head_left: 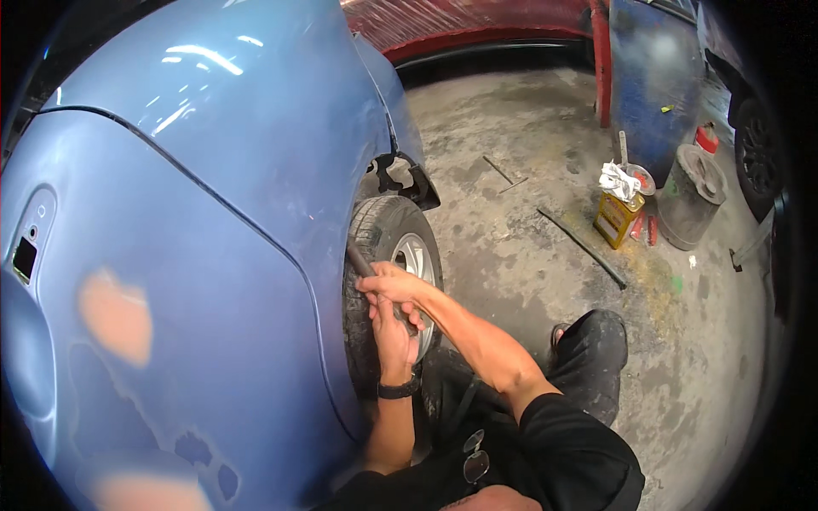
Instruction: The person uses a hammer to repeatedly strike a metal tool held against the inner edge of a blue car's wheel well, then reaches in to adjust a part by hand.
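Observation:
My right hand [394, 284] is wrapped round a dark, thick bar [361, 260]. My left hand [394, 339], with a black band on its wrist, grips the same bar just below. The bar slants up and left from my hands, its upper end at the fender's edge [328, 247], in front of the tyre [375, 226]. Whether that end presses on the metal or reaches behind it, I cannot tell. The blue car body [247, 187] fills the left side, with darker uneven patches [194, 449] low on its door. Behind my hands is the wheel's silver rim [415, 255].
On the concrete floor at right lie a long dark rod [584, 247] and a thin T-shaped tool [506, 175]. Farther right stand a yellow can [617, 223] topped with crumpled white paper [619, 181], a grey bucket [688, 204] and a blue panel [652, 85]. Another vehicle's wheel [757, 146] is beyond.

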Demonstrator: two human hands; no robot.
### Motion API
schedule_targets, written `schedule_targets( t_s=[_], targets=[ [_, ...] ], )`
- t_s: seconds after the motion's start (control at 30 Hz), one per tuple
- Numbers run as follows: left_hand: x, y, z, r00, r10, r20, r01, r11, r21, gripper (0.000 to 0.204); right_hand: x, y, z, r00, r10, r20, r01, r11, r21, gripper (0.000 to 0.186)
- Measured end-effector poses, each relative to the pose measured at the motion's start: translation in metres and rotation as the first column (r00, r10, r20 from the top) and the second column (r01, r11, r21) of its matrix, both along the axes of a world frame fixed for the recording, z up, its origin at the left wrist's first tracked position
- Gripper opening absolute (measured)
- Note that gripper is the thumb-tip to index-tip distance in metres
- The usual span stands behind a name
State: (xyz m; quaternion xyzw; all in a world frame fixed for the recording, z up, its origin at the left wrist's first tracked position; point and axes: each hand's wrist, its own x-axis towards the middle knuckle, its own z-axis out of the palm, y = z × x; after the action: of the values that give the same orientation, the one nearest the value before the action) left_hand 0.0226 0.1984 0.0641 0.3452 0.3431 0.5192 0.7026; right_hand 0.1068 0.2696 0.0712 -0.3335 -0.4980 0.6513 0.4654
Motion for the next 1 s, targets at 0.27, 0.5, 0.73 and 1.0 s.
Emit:
schedule_targets(
  t_s=[0.27,0.5,0.73,1.0],
  targets=[
    [0.021,0.005,0.007,0.959,0.088,0.27,-0.073,0.995,-0.066,0.02,0.007,0.028,-0.004,0.984,0.179,-0.005,-0.18,0.983,-0.047,0.025],
    [0.031,0.004,0.003,0.987,-0.112,-0.115,0.112,0.994,-0.014,0.024,0.031,0.008,-0.033,0.961,-0.1,-0.259,0.093,0.995,-0.038,0.021],
    [0.036,-0.012,-0.002,0.99,0.108,0.085,-0.1,0.99,-0.096,0.024,0.023,0.003,-0.004,0.999,0.042,-0.006,-0.042,0.999,-0.023,0.019],
    [0.044,0.006,0.004,0.995,0.036,0.095,-0.026,0.995,-0.101,0.021,0.022,0.032,-0.032,0.999,0.004,-0.032,-0.002,0.996,0.087,0.022]
  ],
)
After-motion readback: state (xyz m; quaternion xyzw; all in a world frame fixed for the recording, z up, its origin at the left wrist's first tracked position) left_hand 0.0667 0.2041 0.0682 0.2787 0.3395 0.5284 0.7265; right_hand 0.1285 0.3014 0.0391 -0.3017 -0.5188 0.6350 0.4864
